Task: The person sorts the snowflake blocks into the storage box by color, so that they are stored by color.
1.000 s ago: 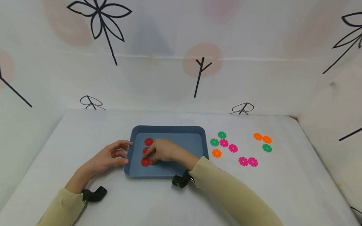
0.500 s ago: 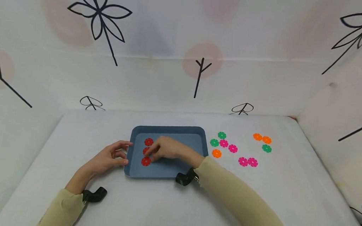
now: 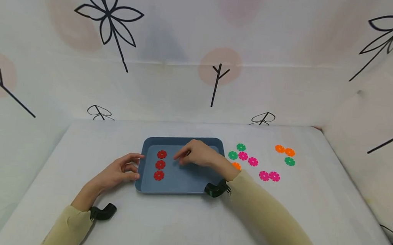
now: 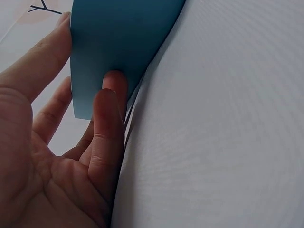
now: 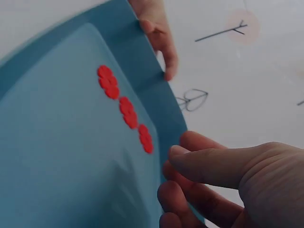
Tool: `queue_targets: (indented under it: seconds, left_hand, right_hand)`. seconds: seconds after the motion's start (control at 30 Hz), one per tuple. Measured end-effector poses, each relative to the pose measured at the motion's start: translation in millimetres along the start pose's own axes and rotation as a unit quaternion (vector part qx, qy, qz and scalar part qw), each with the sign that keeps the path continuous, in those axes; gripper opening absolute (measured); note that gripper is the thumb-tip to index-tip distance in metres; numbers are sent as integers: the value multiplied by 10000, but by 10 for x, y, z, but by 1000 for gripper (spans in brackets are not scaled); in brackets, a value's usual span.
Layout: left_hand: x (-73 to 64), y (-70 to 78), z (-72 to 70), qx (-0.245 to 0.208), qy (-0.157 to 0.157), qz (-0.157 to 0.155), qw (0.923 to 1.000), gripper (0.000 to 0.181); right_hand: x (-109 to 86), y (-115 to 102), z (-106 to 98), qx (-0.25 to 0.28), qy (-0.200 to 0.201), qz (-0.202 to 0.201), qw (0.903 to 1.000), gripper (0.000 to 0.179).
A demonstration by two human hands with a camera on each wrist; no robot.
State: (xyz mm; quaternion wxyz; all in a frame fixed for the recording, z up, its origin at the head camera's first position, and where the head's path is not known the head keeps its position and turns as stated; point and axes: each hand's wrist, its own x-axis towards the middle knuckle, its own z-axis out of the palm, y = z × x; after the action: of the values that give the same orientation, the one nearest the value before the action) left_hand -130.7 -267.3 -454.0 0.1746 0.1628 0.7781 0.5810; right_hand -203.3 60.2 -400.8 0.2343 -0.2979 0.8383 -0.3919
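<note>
Three red flower-shaped discs stand in a column inside the blue-grey tray (image 3: 191,189): a far one (image 3: 161,154), a middle one (image 3: 160,164) and a near one (image 3: 158,175). My left hand (image 3: 119,172) rests at the tray's left side, fingertips touching the outer wall, as the left wrist view also shows. Over the tray, right of the discs, hovers my right hand (image 3: 199,153). Its fingers are loosely bent with nothing seen between them, and in the right wrist view the thumb and fingertips (image 5: 178,152) stand apart from the discs.
Right of the tray on the white table lie green discs (image 3: 241,147), pink discs (image 3: 253,161) and orange discs (image 3: 279,148). One orange disc (image 3: 236,165) is partly hidden by my right arm. A patterned white cloth (image 3: 171,89) rises behind the table.
My right hand has lifted off the red discs and moved right and away from me, uncovering the middle disc. The near disc shifted very slightly. My left hand has stayed in place.
</note>
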Motion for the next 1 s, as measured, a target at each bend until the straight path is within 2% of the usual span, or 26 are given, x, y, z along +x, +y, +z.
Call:
queue_targets:
  seconds: [0.37,0.57,0.8,1.0]
  left_hand:
    - [8,-7,-8,-3,30,-73,10000,63]
    - [20,-16,-8,-43,10,-24,10000,64]
    - [16,-6,-11,-75,-11,66,9999,61]
    - [11,-19,-13,-49,-15,34,10000,61]
  right_hand:
    - [-285,297,-408,92,998,118,9949,20]
    - [-559,518,-638,-1,1621,514,9854,21]
    - [-978,957,-883,137,2145,1255,9685,27]
    - [-1389,1265,-1040,251,2692,1833,9451,35]
